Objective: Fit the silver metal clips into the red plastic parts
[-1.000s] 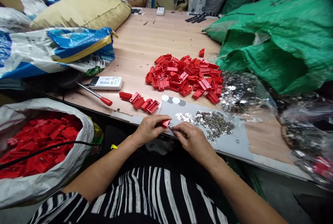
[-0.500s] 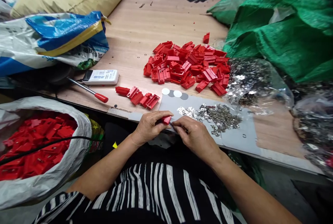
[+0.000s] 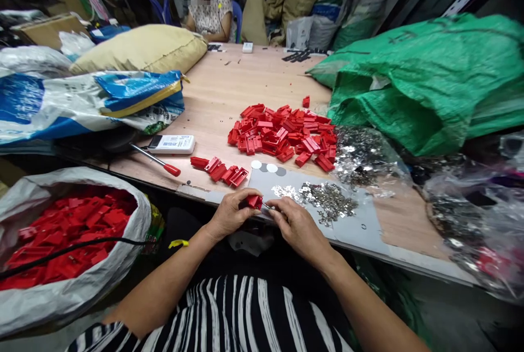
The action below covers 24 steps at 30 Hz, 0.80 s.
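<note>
Between the thumb and fingers of my left hand (image 3: 232,214) is a small red plastic part (image 3: 254,201), held at the table's front edge. My right hand (image 3: 297,224) pinches a thin metal piece (image 3: 268,207) whose tip points at the red part; its kind is too small to tell. Just beyond my right hand, small silver metal pieces (image 3: 333,202) lie scattered on a grey sheet (image 3: 362,232). A large pile of red plastic parts (image 3: 282,133) sits farther back, and a short row of several more (image 3: 219,169) lies ahead of my left hand.
At the left stands a white sack (image 3: 141,204) full of red parts. A red-handled metal rod (image 3: 172,169) and a white device (image 3: 174,144) lie on the table. A green sack (image 3: 409,79) and a bag of metal pieces (image 3: 364,155) flank the right. Another person (image 3: 213,11) sits beyond.
The view has tilted up, showing more of the room and a seated person. My hands have moved slightly apart, and more of the red part and the thin metal piece shows.
</note>
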Each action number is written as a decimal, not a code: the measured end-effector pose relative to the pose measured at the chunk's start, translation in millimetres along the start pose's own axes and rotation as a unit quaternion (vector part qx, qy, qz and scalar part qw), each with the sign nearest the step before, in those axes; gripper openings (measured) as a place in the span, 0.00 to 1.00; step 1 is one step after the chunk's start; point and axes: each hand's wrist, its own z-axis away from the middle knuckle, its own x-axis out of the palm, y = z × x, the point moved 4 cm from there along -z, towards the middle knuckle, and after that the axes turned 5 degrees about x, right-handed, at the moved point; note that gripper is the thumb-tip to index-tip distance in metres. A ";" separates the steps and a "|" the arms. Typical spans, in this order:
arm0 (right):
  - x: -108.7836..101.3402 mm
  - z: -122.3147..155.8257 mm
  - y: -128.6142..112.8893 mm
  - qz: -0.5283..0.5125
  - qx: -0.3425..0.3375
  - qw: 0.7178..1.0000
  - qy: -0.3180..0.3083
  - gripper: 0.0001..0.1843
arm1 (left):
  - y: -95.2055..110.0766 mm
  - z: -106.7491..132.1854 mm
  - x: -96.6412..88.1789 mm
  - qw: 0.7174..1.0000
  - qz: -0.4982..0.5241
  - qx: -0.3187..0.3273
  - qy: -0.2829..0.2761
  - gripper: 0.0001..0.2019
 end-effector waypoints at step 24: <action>-3.8 21.6 -34.9 -0.164 -0.029 0.984 -0.060 0.24 | 41.7 26.3 16.3 0.769 0.593 -0.209 0.113 0.08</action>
